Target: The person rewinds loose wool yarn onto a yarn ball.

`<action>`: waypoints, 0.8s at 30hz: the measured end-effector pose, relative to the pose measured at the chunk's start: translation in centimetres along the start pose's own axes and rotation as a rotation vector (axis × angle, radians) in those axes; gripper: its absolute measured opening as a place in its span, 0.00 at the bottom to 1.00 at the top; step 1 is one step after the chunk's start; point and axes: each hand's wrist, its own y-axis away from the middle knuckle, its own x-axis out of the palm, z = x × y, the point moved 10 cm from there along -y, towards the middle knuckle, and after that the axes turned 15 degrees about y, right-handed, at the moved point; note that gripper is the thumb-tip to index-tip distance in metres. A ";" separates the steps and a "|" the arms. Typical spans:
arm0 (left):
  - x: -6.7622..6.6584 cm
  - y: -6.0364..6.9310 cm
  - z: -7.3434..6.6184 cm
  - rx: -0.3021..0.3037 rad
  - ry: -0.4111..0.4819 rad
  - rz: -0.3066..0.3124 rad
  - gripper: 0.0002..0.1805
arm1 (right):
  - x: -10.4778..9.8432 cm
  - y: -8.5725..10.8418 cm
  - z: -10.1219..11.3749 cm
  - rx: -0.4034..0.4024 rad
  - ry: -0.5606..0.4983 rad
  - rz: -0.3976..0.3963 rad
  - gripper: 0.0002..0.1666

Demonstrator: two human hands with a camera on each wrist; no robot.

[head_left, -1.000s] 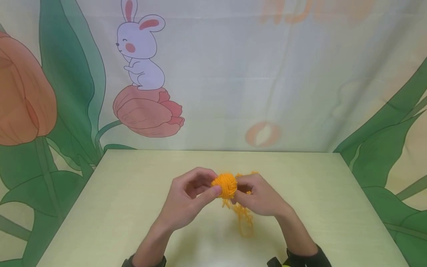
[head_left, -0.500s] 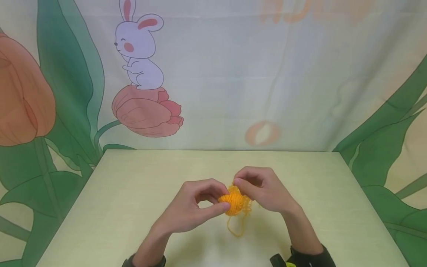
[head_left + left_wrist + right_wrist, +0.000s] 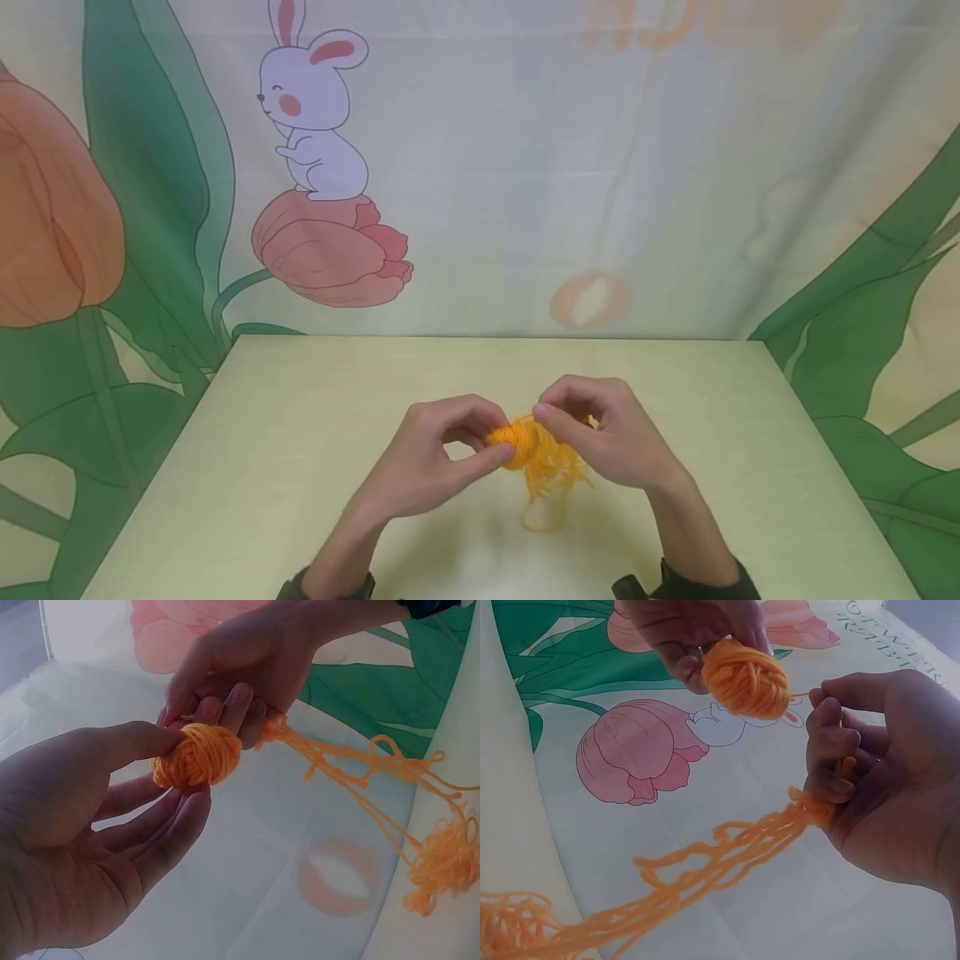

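A small wound ball of orange yarn is pinched between the thumb and fingers of my left hand. My right hand, just right of the ball, pinches a strand between thumb and forefinger. In the right wrist view that strand runs short and taut from the ball to the fingertips of the right hand. The other fingers there curl over a bundle of loose yarn, which hangs down to a tangled heap. The left wrist view shows the same tangle beyond the hands.
A pale yellow-green table lies under both hands. Behind it hangs a cloth backdrop printed with a rabbit, tulips and green leaves. Dark cuffs are at both wrists, with a small black object beside the right one.
The right hand has gone from close against the ball's right side to up and slightly away from it, a strand between them. The left hand with the ball has moved slightly right and down.
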 end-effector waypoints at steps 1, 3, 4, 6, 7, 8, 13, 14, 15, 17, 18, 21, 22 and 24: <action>-0.1 0.0 0.0 0.003 0.000 -0.005 0.07 | 0.0 0.0 0.1 -0.006 -0.003 0.001 0.10; -0.3 0.0 0.1 0.006 -0.002 -0.016 0.07 | 0.1 0.1 0.3 -0.015 -0.007 0.004 0.11; -0.4 0.0 0.2 0.002 -0.005 -0.023 0.07 | 0.1 0.1 0.4 -0.021 -0.008 0.003 0.11; -0.6 -0.1 0.2 -0.004 -0.010 -0.040 0.07 | 0.2 0.1 0.5 -0.027 -0.010 0.003 0.11; -0.7 -0.1 0.3 -0.006 -0.012 -0.048 0.07 | 0.2 0.2 0.6 -0.029 -0.014 0.004 0.11; -0.8 -0.1 0.3 -0.005 -0.014 -0.058 0.07 | 0.2 0.2 0.7 -0.029 -0.016 0.005 0.11; -1.3 -0.2 0.1 0.014 -0.013 -0.118 0.07 | 0.3 0.2 1.3 -0.060 -0.042 0.012 0.12; -1.5 -0.2 0.0 0.019 -0.013 -0.133 0.07 | 0.3 0.2 1.5 -0.071 -0.047 0.014 0.13; -1.6 -0.2 0.0 0.023 -0.012 -0.148 0.07 | 0.3 0.2 1.7 -0.082 -0.052 0.016 0.13; -1.9 -0.2 -0.1 0.033 -0.013 -0.177 0.08 | 0.4 0.2 1.9 -0.088 -0.058 0.021 0.13; -2.1 -0.2 -0.1 0.037 -0.013 -0.190 0.08 | 0.4 0.2 2.0 -0.094 -0.059 0.024 0.13; -2.5 -0.1 0.0 0.044 -0.002 -0.231 0.08 | 0.6 0.3 2.3 -0.101 -0.059 0.033 0.13; -2.7 -0.1 0.0 0.048 0.001 -0.245 0.09 | 0.6 0.4 2.4 -0.105 -0.057 0.035 0.13; -3.0 -0.1 0.1 0.052 0.009 -0.271 0.09 | 0.7 0.5 2.5 -0.113 -0.061 0.041 0.14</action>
